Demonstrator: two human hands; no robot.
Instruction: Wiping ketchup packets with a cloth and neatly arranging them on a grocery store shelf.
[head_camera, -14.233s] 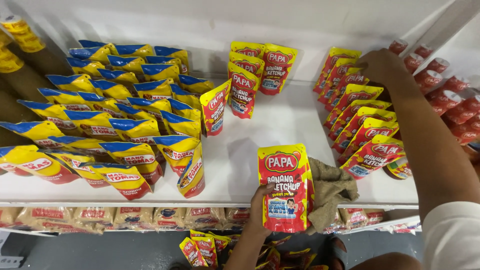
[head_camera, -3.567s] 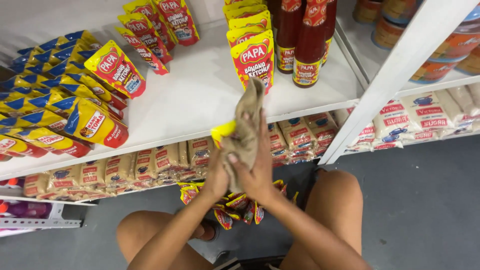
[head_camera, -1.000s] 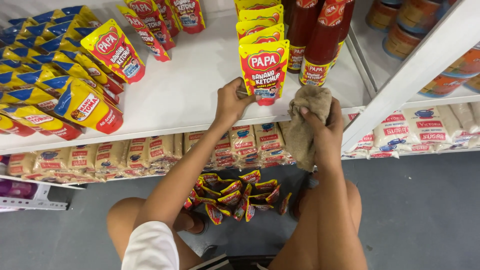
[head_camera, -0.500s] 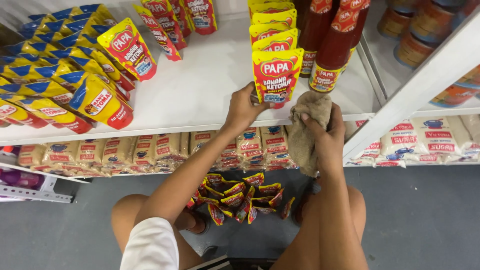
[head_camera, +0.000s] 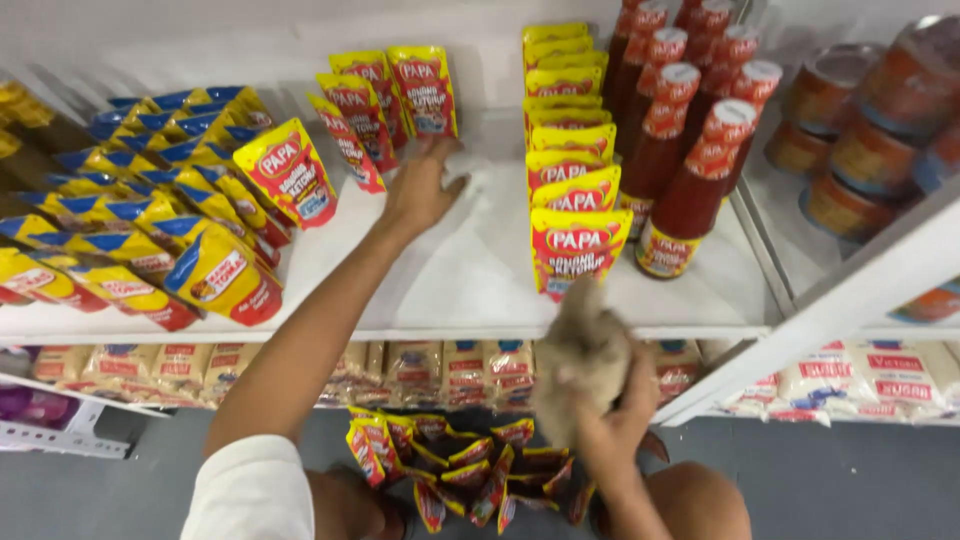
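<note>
The left hand (head_camera: 420, 190) reached, fingers spread and empty, toward the red-and-yellow pouches (head_camera: 385, 105) at upper centre, while the right hand (head_camera: 610, 410) stayed clenched on the cloth (head_camera: 580, 350) lower right; a square, gentle grasp looked wisest.

Single head view, steeply down onto nearby shelf (head_camera: 450, 290).

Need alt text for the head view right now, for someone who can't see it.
A person's left hand reaches across a white shelf toward red and yellow pouches, while the right hand holds a beige cloth at the shelf's front edge. A pouch row and red bottles stand to the right; more pouches lie on the floor below.
</note>
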